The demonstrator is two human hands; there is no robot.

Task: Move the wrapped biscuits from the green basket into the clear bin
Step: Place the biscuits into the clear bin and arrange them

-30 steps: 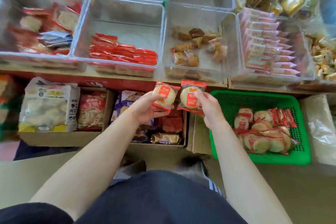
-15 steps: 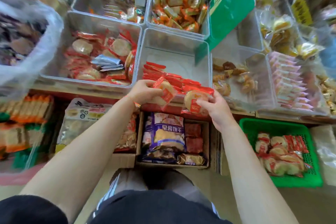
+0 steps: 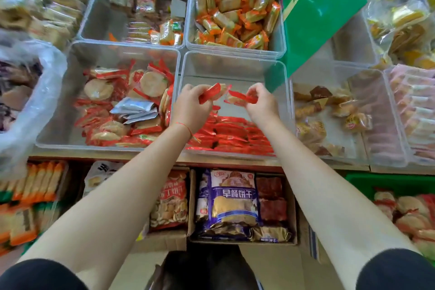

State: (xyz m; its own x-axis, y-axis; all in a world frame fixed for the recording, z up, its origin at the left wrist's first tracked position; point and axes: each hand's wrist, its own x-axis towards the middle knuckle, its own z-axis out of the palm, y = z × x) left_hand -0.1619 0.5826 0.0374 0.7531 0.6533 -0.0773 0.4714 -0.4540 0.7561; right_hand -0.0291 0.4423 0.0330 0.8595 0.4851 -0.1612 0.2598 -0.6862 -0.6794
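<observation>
Edge-on, red-wrapped biscuits [image 3: 213, 95] over clear bin [image 3: 235, 63]

Place is small snack shop, display shelf seen from above. Clear plastic bins [image 3: 131, 54] stand in rows, edge to edge, each with one kind of wrapped snack: orange-wrapped bars [image 3: 235, 12], round biscuits in red-trimmed wrappers [image 3: 131, 106], brown pastries [image 3: 329, 110]. Below shelf, open cardboard boxes [image 3: 242, 240] hold big retail bags, one purple with printed Chinese label [image 3: 231, 202]. Green basket [image 3: 386, 183] of more packets at lower right.
</observation>
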